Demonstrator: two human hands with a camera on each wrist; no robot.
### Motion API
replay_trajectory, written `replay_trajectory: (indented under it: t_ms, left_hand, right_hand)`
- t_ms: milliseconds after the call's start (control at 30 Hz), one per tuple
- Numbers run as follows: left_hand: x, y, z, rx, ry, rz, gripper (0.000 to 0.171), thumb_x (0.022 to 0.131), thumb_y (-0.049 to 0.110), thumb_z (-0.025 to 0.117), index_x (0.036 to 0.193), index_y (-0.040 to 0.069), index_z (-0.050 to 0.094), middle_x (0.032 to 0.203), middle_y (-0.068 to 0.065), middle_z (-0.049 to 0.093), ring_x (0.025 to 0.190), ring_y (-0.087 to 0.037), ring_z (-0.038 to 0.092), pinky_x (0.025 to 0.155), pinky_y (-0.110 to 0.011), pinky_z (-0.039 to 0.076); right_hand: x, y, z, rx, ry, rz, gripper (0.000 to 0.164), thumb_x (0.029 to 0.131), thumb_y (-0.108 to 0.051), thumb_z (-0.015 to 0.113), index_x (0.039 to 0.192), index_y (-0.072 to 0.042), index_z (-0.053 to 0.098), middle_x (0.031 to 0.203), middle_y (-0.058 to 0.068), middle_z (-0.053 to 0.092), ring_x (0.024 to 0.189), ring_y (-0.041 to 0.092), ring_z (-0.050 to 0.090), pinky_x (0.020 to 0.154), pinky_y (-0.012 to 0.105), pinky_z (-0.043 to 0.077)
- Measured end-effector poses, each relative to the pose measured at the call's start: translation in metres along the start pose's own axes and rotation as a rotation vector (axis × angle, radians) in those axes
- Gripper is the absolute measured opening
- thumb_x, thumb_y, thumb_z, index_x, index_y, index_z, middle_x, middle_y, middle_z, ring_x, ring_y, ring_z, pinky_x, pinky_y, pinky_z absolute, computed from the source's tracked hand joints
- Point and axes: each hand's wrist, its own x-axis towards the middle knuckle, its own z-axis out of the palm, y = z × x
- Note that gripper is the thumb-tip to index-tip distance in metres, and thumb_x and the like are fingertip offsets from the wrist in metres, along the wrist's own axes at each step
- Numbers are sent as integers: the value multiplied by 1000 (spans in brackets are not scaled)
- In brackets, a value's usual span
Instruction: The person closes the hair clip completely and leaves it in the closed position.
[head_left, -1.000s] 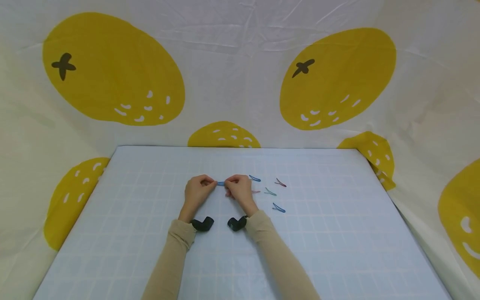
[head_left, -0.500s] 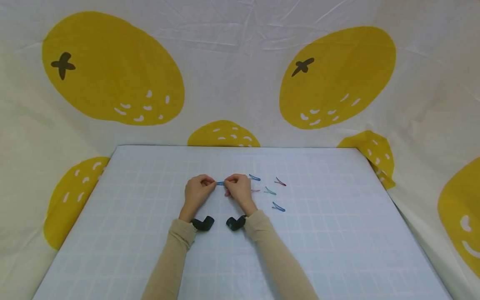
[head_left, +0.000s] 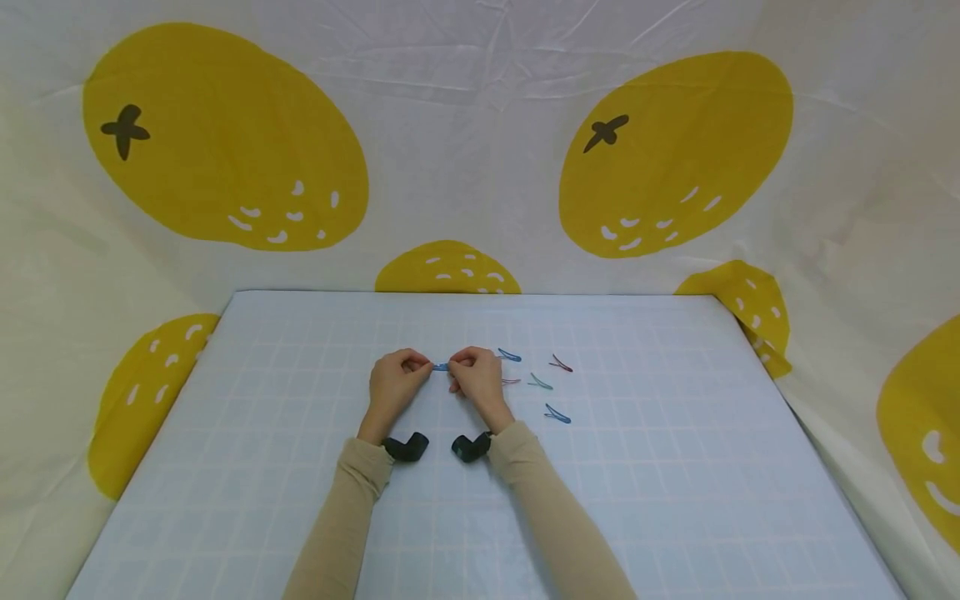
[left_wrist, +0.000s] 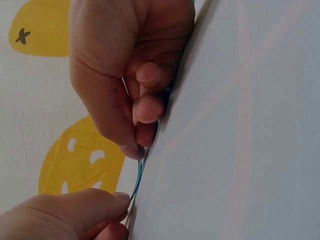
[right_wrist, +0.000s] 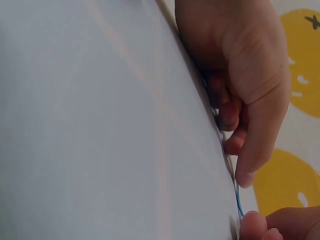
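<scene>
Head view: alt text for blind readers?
Left hand and right hand pinch a blue clip at a table. To the right lie two more blue clips, a red clip, a green clip and a partly hidden pink clip.

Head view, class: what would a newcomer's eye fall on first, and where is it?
Probably the large yellow ovals on the white cloth backdrop, behind the pale blue gridded tabletop. Next, just below the picture's centre, a bare left hand and bare right hand pinch opposite ends of a thin blue clip. Small V-shaped blue, red and green clips lie to their right.
</scene>
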Motion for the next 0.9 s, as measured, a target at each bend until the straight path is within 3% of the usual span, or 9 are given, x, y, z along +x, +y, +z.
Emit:
replay_trajectory:
  t_ms: [900]
  left_hand:
    - [0, 1, 0, -11, 32, 9, 11, 86, 18, 76, 85, 7, 74, 69, -2, 63, 62, -18, 53, 60, -31, 40]
  right_hand:
    - [1, 0, 2, -23, 6, 13, 6, 91, -8, 67, 93, -3, 70, 67, 5, 63, 43, 12, 56, 43, 20, 44]
